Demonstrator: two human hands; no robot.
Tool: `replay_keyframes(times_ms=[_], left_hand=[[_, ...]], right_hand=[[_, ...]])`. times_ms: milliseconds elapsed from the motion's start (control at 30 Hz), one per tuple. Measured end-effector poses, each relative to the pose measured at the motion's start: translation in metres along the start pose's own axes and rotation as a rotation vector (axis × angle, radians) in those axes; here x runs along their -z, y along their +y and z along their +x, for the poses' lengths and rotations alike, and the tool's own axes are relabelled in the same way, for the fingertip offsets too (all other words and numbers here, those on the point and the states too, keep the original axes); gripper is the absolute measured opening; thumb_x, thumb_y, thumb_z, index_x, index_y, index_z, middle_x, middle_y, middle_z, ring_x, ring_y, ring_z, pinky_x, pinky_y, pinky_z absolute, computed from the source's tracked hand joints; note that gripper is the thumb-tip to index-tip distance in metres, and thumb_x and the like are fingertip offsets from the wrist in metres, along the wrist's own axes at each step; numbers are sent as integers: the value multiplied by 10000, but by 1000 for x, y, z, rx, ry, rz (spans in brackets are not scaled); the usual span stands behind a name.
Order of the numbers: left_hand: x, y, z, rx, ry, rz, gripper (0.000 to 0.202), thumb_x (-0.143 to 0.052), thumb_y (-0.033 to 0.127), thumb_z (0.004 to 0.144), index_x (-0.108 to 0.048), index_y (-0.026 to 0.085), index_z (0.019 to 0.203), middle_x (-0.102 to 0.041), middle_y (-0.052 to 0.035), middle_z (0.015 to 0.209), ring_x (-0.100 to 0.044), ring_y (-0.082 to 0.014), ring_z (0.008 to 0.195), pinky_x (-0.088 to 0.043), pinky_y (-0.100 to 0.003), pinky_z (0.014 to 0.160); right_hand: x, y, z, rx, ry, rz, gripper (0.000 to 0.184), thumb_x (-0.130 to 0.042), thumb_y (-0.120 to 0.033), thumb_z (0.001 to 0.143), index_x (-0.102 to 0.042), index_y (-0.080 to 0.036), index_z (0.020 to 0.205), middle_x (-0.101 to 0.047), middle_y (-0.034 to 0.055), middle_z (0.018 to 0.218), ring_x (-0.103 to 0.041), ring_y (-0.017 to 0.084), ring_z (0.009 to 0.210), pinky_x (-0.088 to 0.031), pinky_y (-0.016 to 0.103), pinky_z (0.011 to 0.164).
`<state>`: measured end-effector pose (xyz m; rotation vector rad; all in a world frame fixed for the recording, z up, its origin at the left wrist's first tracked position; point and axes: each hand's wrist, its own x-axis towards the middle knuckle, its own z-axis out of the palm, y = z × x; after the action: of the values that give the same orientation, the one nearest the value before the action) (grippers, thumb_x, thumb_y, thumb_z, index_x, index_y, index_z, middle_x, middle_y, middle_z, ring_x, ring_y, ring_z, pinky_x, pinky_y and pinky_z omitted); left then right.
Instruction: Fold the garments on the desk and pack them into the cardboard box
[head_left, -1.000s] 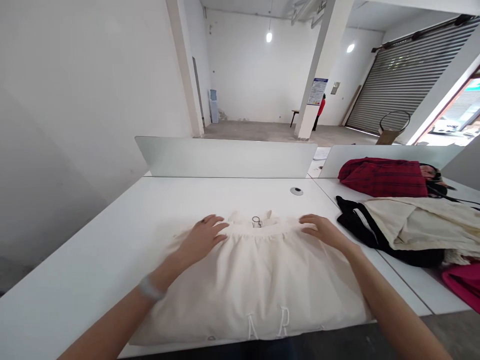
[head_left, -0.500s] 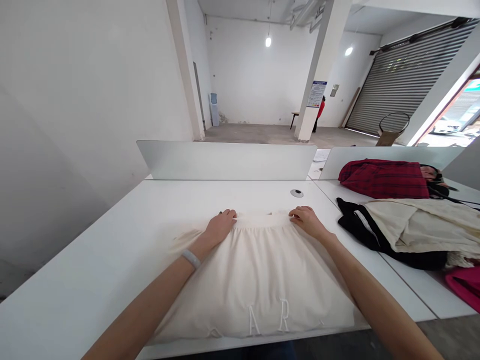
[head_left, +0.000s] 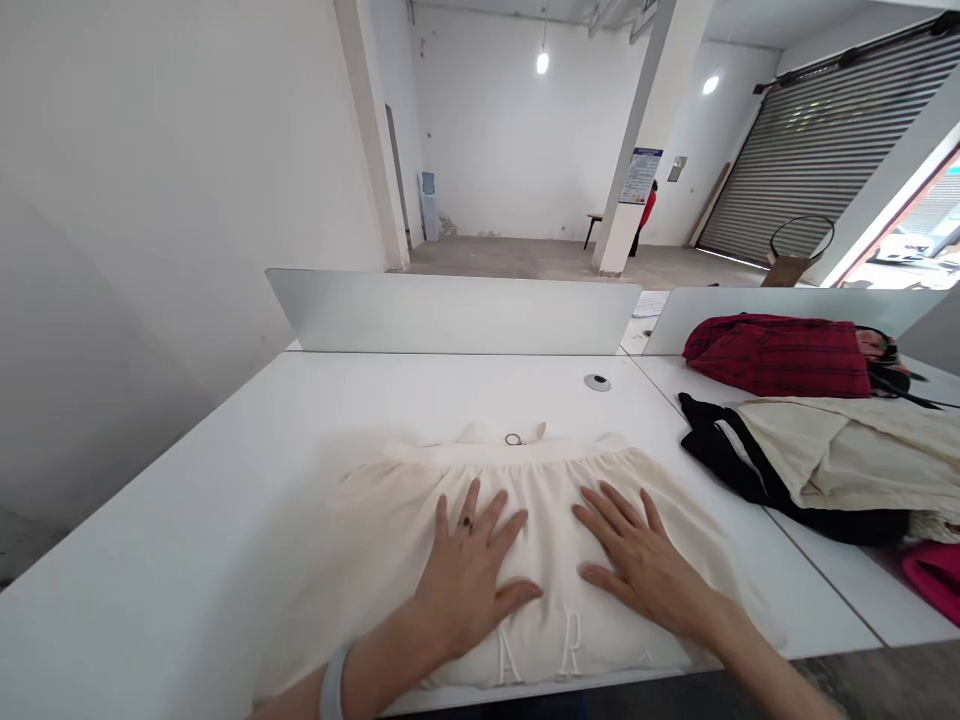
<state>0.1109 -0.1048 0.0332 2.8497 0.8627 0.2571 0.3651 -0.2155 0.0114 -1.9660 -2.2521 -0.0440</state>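
A cream gathered skirt [head_left: 551,540] lies spread on the white table, its waistband across the far side and white letters, an A and an R among them, near the front edge. Flat on the gathers, fingers spread, rests my left hand [head_left: 472,565], with a dark ring on one finger and a pale band at the wrist. My right hand [head_left: 645,560] also lies flat on the cloth, to the right, fingers apart. A small ring-shaped item [head_left: 513,439] shows at the middle of the waistband.
The white table [head_left: 225,520] has a round cable grommet [head_left: 598,382] and a low frosted divider [head_left: 457,312] behind. To the right lie a red plaid garment [head_left: 780,355], a cream garment [head_left: 877,450] over a black one, and a pink one [head_left: 934,575]. A person in red stands far off, partly behind a pillar.
Both hands have let go of the waistband and come down nearer onto the skirt, fingers now spread flat. The skirt's waistband lies wider, and the ring-shaped item is uncovered.
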Motion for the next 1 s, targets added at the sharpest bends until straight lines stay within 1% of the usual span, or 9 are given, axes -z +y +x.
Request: replay_keyframes(times_ms=[133, 300, 400, 467, 533, 633, 767, 867, 1000], left_hand=[[-24, 4, -17, 107, -105, 47, 665, -250, 681, 869, -238, 364, 1452, -224, -30, 1537, -117, -410, 1396, -139, -727, 1009], [-37, -4, -16, 99, -43, 78, 634, -272, 651, 885, -215, 375, 1453, -235, -10, 1534, -136, -390, 1397, -166, -707, 1021], [-33, -4, -19, 65, 34, 106, 638, -297, 631, 891, -232, 342, 1456, -259, -33, 1526, -158, -383, 1393, -209, -676, 1026], [-26, 2, -23, 24, 104, 126, 662, -317, 620, 893, -229, 298, 1464, -240, -57, 1532, -147, -375, 1397, -223, -638, 1043], [-19, 13, -26, -42, 155, 137, 667, -328, 596, 902, -209, 273, 1473, -199, -60, 1545, -121, -356, 1407, -207, -599, 1072], [-22, 34, -28, -153, 155, 116, 665, -323, 592, 906, -192, 278, 1478, -166, -58, 1553, -114, -349, 1410, -169, -596, 1085], [-49, 48, -30, -204, 106, 52, 737, -328, 656, 867, -131, 306, 1485, -123, -82, 1557, -119, -395, 1398, -135, -673, 1045], [-62, 47, -33, -192, 59, 14, 745, -328, 660, 865, -72, 334, 1485, -74, -77, 1563, -99, -405, 1399, -113, -702, 1032], [-55, 46, -30, -175, 5, -28, 725, -285, 663, 874, -57, 343, 1483, -47, -65, 1564, -59, -385, 1411, -98, -706, 1043]], right_hand=[[-29, 4, -22, -104, -18, 2, 610, -316, -507, 937, -143, -303, 1485, -248, 39, 1518, -191, 265, 1407, -103, 617, 1101], [-31, 7, -21, -112, 41, 58, 538, -353, -466, 936, -288, -296, 1442, -292, 34, 1503, -252, 246, 1389, -163, 580, 1108], [-18, 20, -32, -186, 225, 96, 429, -362, -417, 937, -475, -254, 1317, -420, 61, 1431, -367, 236, 1331, -177, 541, 1118], [-8, 40, -46, -308, 387, 95, 401, -381, -451, 915, -569, -240, 1199, -519, 73, 1343, -436, 262, 1276, -180, 549, 1110], [0, 64, -63, -486, 460, 122, 451, -400, -533, 872, -607, -225, 1128, -563, 85, 1286, -500, 291, 1201, -284, 529, 1064], [7, 93, -84, -804, 302, 260, 576, -395, -632, 809, -620, -195, 1109, -599, 107, 1225, -593, 303, 1045, -459, 450, 898], [6, 103, -91, -1008, 38, 458, 614, -383, -679, 789, -661, -221, 1087, -655, 83, 1145, -575, 324, 1087, -453, 423, 915], [5, 97, -81, -1072, 112, 651, 642, -447, -677, 770, -596, -249, 1224, -596, 67, 1260, -535, 307, 1162, -463, 384, 929], [4, 100, -63, -1100, 152, 1168, 781, -666, -540, 684, -403, -336, 1390, -554, 54, 1316, -623, 276, 1041, -548, 327, 766]])
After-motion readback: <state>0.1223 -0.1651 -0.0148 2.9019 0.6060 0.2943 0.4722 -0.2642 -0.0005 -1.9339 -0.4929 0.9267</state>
